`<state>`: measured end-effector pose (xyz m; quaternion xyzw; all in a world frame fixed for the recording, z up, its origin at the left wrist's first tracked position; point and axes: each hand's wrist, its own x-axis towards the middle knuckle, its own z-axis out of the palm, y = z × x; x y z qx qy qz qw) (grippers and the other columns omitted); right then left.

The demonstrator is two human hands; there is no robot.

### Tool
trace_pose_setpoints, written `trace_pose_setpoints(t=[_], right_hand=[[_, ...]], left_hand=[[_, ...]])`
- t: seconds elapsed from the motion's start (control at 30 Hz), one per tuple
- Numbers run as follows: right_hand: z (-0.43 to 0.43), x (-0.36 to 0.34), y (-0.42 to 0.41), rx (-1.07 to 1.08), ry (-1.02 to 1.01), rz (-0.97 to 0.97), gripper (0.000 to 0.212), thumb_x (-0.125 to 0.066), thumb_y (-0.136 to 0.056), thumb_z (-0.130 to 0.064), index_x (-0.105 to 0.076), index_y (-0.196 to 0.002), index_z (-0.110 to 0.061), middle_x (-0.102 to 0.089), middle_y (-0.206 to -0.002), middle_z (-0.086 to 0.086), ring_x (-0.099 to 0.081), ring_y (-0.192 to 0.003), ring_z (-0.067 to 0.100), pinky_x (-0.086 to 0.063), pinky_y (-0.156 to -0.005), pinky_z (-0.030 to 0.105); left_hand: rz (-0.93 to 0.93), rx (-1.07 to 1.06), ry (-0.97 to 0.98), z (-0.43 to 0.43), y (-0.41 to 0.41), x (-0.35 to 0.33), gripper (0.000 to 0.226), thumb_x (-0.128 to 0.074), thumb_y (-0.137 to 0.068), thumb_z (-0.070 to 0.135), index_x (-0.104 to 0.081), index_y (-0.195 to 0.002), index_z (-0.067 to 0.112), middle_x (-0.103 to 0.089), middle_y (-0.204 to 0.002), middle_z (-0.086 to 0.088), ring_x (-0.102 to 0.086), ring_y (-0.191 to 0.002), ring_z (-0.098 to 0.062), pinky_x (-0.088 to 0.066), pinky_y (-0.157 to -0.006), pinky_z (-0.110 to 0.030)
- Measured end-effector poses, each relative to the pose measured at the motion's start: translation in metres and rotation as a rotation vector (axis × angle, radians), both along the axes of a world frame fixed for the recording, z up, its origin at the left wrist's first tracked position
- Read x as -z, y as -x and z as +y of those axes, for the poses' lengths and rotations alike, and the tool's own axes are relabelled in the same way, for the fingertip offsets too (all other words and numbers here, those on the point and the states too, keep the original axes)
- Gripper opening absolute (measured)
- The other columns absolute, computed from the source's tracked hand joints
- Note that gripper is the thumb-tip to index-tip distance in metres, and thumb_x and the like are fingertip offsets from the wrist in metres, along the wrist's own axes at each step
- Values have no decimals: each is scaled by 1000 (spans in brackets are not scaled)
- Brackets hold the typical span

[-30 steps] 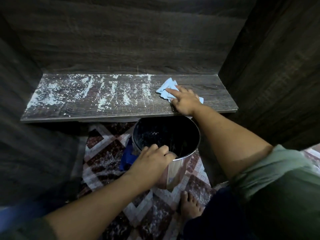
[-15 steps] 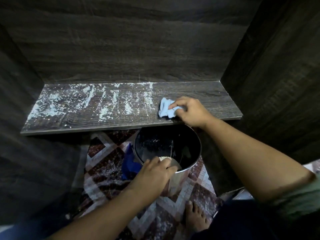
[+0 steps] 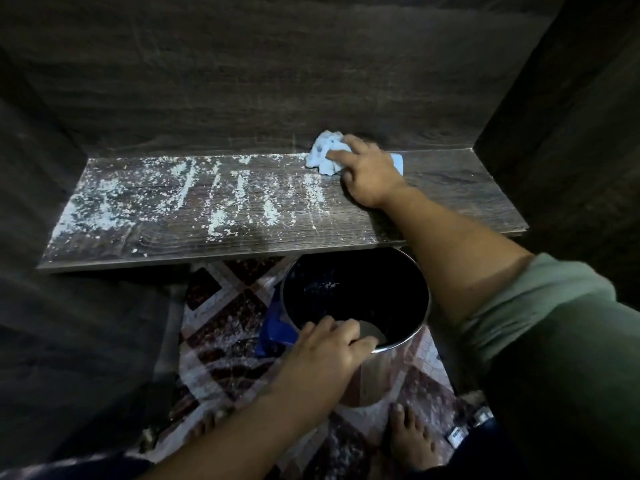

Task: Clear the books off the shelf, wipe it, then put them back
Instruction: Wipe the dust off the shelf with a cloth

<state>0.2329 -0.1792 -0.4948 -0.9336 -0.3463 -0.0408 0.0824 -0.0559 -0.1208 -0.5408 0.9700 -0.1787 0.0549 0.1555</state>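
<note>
A: From the head view, how far along does the job look?

B: Midway, I'd judge. The shelf [image 3: 450,202] holds no books at all, and none show anywhere in this view, so the clearing looks done. The wiping is under way.

A: Where is the cloth?

B: The pale blue cloth [image 3: 323,155] sits at the back edge of the shelf, right of its middle, bunched up where the shelf meets the rear panel. The right hand [image 3: 369,176] presses down on it, fingers bent over the wad and holding it against the board.

A: And the dirt?

B: White powder [image 3: 194,199] covers the shelf from the cloth leftward in streaks and a thicker patch at the left end. The stretch of shelf right of the cloth looks bare dark wood, so that part seems wiped.

A: The other hand?

B: The left hand [image 3: 327,355] grips the near rim of a shiny metal bin [image 3: 381,379], fingers curled over the edge. The bin stands on the patterned floor [image 3: 221,327] just below the shelf's front edge, under the cleaned part. A few white flecks show inside it.

A: What's left, then?

B: Most of the powder still has to go, likely into that bin, then the books must return.
</note>
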Motion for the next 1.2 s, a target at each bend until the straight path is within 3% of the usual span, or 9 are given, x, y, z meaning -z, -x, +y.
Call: trace_pose_setpoints(t=[0.2, 0.37, 0.43, 0.53, 0.63, 0.8, 0.9, 1.07, 1.2], right_hand=[[-13, -8, 12, 62, -140, 287, 36, -46, -94, -23, -63, -123, -36, -43, -147, -2, -34, -136, 27, -23, -115, 41], [-46, -12, 69, 29, -171, 374, 43, -44, -79, -33, -69, -114, -32, -51, -140, 0, -38, -135, 22, -20, -115, 39], [-62, -15, 91, 5, -182, 413, 40, -45, -79, -31, -70, -111, -31, -53, -137, -1, -41, -132, 22, -20, -114, 33], [-79, -26, 106, 0, -285, 563, 28, -54, -92, -5, -72, -110, -16, -56, -123, 1, -50, -119, 16, -29, -101, 11], [-86, -40, 99, 76, -477, 514, 28, -52, -95, 0, -69, -115, -9, -58, -120, 2, -53, -113, 13, -30, -89, -1], [-78, -27, 72, 173, -322, 321, 43, -57, -92, -21, -55, -135, -28, -50, -138, 5, -46, -126, 22, -31, -110, 29], [-68, -8, 80, 210, -49, 250, 49, -51, -94, -43, -40, -142, -43, -35, -152, -1, -33, -135, 27, -27, -110, 50], [-73, -10, 108, 42, -43, 236, 49, -55, -92, -31, -46, -138, -43, -36, -151, -1, -33, -133, 28, -26, -108, 46], [-90, -35, 133, -115, -59, 420, 40, -59, -90, -14, -63, -125, -33, -50, -138, 2, -44, -128, 22, -27, -110, 32]], left_hand=[[43, 2, -45, 2, 1, -4, 53, -30, -76, 13, -68, -111, 24, -57, -88, 2, -54, -71, -21, -46, -57, -33], [166, 6, -53, -1, 2, -12, 52, -40, -90, 7, -48, -138, 25, -50, -113, -2, -47, -100, -27, -41, -84, -40], [120, 7, -59, -2, 3, -14, 54, -48, -88, 5, -49, -137, 27, -50, -109, 0, -48, -98, -26, -42, -82, -41], [116, 14, -71, -1, 7, -12, 56, -61, -81, 5, -54, -131, 29, -50, -102, 2, -50, -92, -24, -47, -80, -40], [50, 34, -97, 3, 11, -9, 56, -78, -58, 6, -68, -108, 28, -51, -84, 6, -53, -71, -18, -47, -58, -31], [-31, 90, -131, 12, 17, -3, 41, -59, -66, 15, -69, -103, 30, -50, -82, 7, -48, -67, -14, -27, -59, -24], [-41, 89, -108, 16, 19, 0, 48, -76, -62, 11, -68, -104, 30, -48, -82, 9, -44, -68, -11, -27, -59, -22], [-9, 79, -85, 19, 19, 2, 71, -87, -52, 8, -63, -114, 31, -45, -83, 9, -39, -71, -11, -29, -59, -23], [-14, 71, -95, 19, 20, 5, 71, -87, -51, 8, -65, -115, 30, -44, -84, 9, -37, -72, -12, -33, -58, -24]])
